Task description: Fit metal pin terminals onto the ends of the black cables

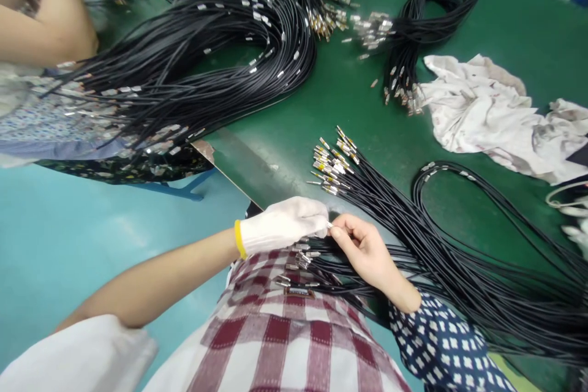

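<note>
My left hand [294, 220], in a white knit glove with a yellow cuff, is closed, its fingertips meeting those of my right hand. My bare right hand [362, 248] pinches thumb against forefinger. Between both sets of fingertips shows a small pale tip [329, 225], apparently a cable end; most of it is hidden by the fingers. Just below the hands, black cables with silvery metal connectors [303, 255] lie across my checked apron [294, 331] at the table edge. Beyond them, a larger bundle of black cables [390, 196] lies on the table, its metal ends with yellow marks [333, 162] pointing left.
On the green table [349, 92] a large looped cable bundle [275, 61] lies at the upper left, beside another person's arm [55, 18]. A coiled cable bundle [432, 12] and crumpled white cloth [482, 104] are at right. A blue stool [184, 187] stands below left.
</note>
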The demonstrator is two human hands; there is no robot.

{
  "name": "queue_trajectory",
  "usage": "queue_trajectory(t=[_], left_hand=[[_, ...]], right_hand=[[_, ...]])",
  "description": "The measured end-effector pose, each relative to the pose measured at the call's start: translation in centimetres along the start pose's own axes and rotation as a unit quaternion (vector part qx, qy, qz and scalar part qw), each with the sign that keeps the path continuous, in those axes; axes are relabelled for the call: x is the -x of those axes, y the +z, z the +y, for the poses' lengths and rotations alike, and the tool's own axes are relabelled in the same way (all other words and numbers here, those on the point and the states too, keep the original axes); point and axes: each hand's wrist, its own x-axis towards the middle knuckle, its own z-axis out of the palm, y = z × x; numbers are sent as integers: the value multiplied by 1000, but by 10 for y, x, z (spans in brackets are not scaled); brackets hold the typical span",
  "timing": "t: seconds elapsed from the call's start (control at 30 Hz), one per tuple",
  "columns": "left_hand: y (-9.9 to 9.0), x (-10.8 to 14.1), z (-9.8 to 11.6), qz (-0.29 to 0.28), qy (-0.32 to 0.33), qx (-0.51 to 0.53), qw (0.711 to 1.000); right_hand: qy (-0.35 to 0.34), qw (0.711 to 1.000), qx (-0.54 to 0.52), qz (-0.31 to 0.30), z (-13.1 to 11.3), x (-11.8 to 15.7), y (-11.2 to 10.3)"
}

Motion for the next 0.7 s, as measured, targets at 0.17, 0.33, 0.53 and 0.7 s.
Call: queue_trajectory(t=[0.17, 0.33, 0.53, 0.7], left_hand=[[6, -8, 0, 60, 33, 156, 985], [17, -16, -6, 135, 77, 210, 965], [25, -21, -2, 178, 58, 286, 940], [23, -29, -4, 181, 89, 327, 923]], right_hand=[[-19, 998, -36, 49, -7, -3, -6], [-42, 993, -53, 96, -4, -3, -2], [-66, 986, -68, 141, 4, -7, 6], [-56, 986, -83, 133, 2, -10, 7]])
